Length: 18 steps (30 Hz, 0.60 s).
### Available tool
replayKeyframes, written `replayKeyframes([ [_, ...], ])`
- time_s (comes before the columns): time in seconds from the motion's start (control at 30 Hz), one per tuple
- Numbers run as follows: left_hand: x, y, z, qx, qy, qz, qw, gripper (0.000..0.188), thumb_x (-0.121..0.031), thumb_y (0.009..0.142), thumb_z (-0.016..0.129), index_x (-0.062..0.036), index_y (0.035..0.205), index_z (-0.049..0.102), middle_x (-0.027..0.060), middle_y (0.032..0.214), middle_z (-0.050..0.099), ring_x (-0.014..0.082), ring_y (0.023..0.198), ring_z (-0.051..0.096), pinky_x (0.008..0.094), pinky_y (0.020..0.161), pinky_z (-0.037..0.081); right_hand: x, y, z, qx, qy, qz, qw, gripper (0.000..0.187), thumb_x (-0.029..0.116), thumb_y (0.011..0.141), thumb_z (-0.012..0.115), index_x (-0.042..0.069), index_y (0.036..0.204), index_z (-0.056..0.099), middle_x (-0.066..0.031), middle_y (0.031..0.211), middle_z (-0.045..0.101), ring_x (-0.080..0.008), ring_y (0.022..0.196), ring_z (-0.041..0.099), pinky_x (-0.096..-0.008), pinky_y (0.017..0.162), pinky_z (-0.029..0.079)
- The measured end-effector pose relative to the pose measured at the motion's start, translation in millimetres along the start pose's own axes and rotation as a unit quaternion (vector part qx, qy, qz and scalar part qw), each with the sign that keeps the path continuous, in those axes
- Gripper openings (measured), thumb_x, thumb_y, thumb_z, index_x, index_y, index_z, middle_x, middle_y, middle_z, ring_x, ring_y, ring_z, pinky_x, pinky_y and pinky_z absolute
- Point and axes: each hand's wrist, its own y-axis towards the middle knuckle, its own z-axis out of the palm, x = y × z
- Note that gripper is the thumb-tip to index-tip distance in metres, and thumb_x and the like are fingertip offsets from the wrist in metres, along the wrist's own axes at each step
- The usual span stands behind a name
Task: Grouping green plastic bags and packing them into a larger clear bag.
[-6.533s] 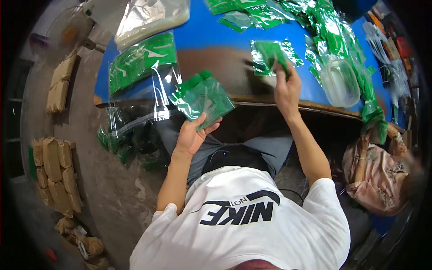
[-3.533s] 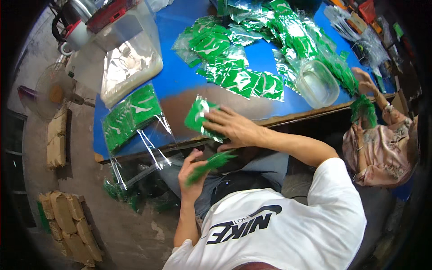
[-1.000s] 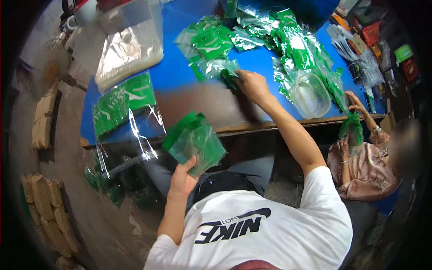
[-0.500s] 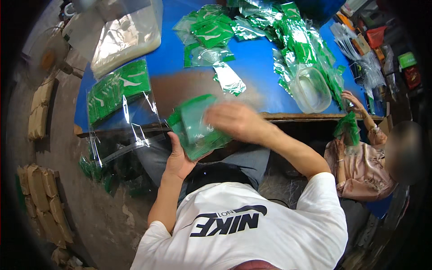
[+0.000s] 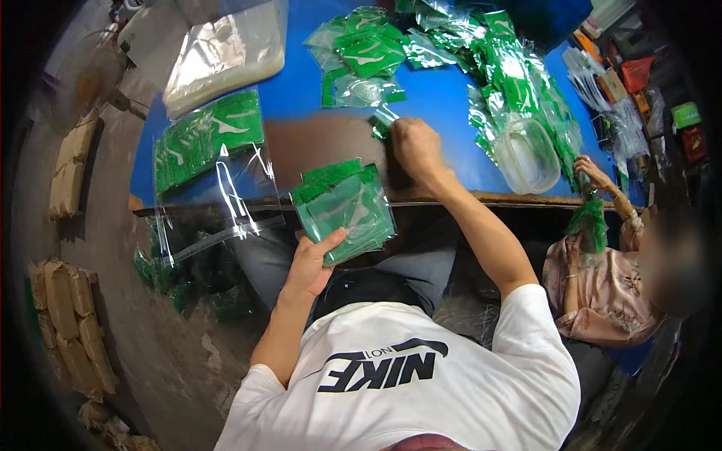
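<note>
My left hand grips a stack of green and clear plastic packets just off the table's front edge, its thumb on top and its fingers beneath. Farther forward, my right hand is over the tabletop with its fingers curled down. A small green-and-clear packet pokes out past those fingers; the rest of it is hidden by the hand. To the left, a large clear bag with a row of green packets inside lies partly over the table edge.
On the blue table are a pile of clear bags, a few loose packets, a long heap of green packets and a clear plastic tub. A co-worker's hand is at the right. A fan stands left.
My right hand has gone from the held stack forward to the small packet on the table. The stack is now tilted more upright in my left hand, uncovered.
</note>
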Motion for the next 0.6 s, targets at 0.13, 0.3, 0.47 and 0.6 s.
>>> replayKeyframes([
  [0.13,-1.8,0.4,4.7,-0.011,-0.005,0.002,1.000,0.044,-0.009,0.091,0.070,0.0001,0.130,0.054,0.0107,0.124,0.062,0.0217,0.112,0.062,0.0392,0.099,0.050,28.7,7.9,-52.9,-0.221,0.117,-0.086,0.964,0.013,0.003,0.090,0.062,0.003,0.101,0.068,-0.0142,0.107,0.071,-0.0346,0.095,0.068,-0.0446,0.079,0.055],
  [0.3,-17.4,-0.1,18.5,-0.012,-0.171,-0.057,0.984,0.042,-0.011,0.091,0.070,-0.0022,0.129,0.056,0.0086,0.123,0.063,0.0216,0.111,0.062,0.0387,0.097,0.051,74.1,-49.1,-76.1,0.055,0.142,-0.345,0.926,0.018,0.008,0.091,0.064,0.006,0.109,0.067,-0.0103,0.121,0.067,-0.0287,0.113,0.064,-0.0436,0.098,0.050],
  [0.47,13.0,4.9,-6.5,-0.020,0.038,0.022,0.999,0.050,-0.001,0.084,0.075,-0.0029,0.131,0.055,0.0066,0.123,0.062,0.0217,0.113,0.060,0.0373,0.101,0.047,68.1,-12.9,-63.2,0.361,0.336,-0.031,0.869,0.028,0.026,0.098,0.056,0.004,0.113,0.065,-0.0134,0.125,0.065,-0.0316,0.122,0.058,-0.0488,0.107,0.042],
  [0.6,17.9,1.5,0.5,-0.005,-0.056,0.030,0.998,0.052,0.001,0.083,0.074,-0.0037,0.131,0.056,0.0070,0.124,0.062,0.0233,0.120,0.057,0.0399,0.106,0.044,5.8,55.4,14.3,0.105,0.121,-0.084,0.984,0.060,0.049,0.097,0.052,0.000,0.133,0.055,-0.0217,0.142,0.050,-0.0398,0.134,0.044,-0.0545,0.113,0.031],
])
